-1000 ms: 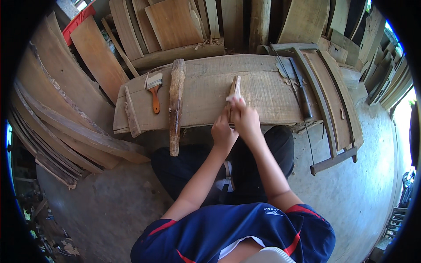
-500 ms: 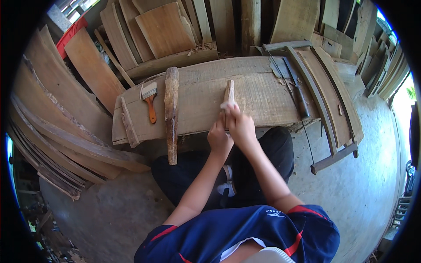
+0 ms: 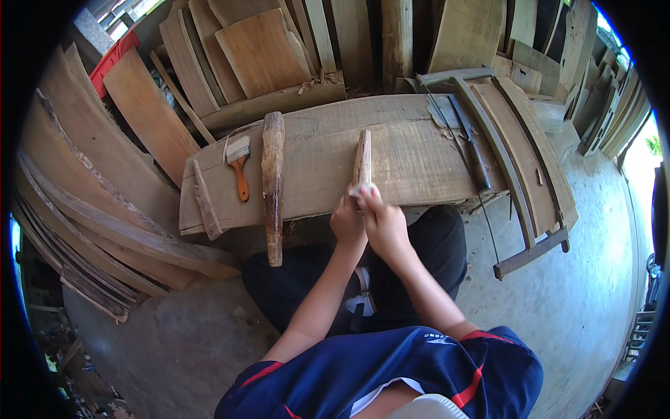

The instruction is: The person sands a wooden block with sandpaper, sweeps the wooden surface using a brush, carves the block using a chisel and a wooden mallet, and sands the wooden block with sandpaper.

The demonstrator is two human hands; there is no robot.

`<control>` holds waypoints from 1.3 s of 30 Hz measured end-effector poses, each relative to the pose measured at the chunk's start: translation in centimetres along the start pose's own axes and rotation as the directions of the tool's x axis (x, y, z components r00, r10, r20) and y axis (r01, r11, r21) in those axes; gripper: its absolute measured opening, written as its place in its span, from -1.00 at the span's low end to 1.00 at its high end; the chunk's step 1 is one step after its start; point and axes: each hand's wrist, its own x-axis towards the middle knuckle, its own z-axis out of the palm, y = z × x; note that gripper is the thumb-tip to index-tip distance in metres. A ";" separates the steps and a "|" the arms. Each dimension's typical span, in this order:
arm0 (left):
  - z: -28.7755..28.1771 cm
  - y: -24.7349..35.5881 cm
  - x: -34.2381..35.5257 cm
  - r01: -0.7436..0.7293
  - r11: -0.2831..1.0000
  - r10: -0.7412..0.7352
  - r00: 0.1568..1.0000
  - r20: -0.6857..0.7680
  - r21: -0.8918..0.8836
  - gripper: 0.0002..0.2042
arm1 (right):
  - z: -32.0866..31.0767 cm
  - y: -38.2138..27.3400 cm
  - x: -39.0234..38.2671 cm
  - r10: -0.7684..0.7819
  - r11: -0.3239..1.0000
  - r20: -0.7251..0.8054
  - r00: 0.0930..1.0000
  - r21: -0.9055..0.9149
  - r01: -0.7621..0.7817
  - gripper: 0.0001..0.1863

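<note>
Near, at center: left hand (image 3: 347, 221) is curling closed around the near end of 1 wooden piece (image 3: 363, 155), fingertips partly hiding. Right hand (image 3: 388, 228) is pinching 1 white wad (image 3: 361, 188), fingers bent, wad touching the piece. Piece is pointing far, extending over the plank bench (image 3: 317, 164). On the left, 1 round stick (image 3: 273, 188) is overhanging the near edge; 1 brush (image 3: 239, 167) is lying farther left. On the right, 1 dark-handled tool (image 3: 479, 167) and 1 frame saw (image 3: 494, 150) are resting. Far: boards (image 3: 262, 52) are leaning.

White lettering (image 3: 435, 336) — on navy shirt (image 3: 380, 355)
</note>
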 end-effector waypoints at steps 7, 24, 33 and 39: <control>0.4 3.3 0.6 -0.133 0.991 0.129 0.985 -0.113 -0.023 -0.54 | 0.5 3.7 12.6 -0.045 0.992 -0.191 0.981 -0.128 0.020 -0.74; 0.6 1.7 0.4 -0.109 0.988 0.117 0.991 -0.065 0.112 -0.59 | 2.7 2.7 9.4 0.019 0.992 -0.168 0.986 -0.120 -0.039 -0.75; -0.5 1.6 0.4 0.028 0.998 -0.032 0.997 0.065 0.062 -0.61 | 0.7 1.6 6.2 0.047 0.996 -0.077 0.996 -0.067 -0.053 -0.76; 0.2 2.6 0.4 -0.056 0.997 0.057 0.998 -0.018 0.051 -0.48 | 1.9 2.9 10.2 0.065 0.994 -0.187 0.980 -0.080 -0.081 -0.73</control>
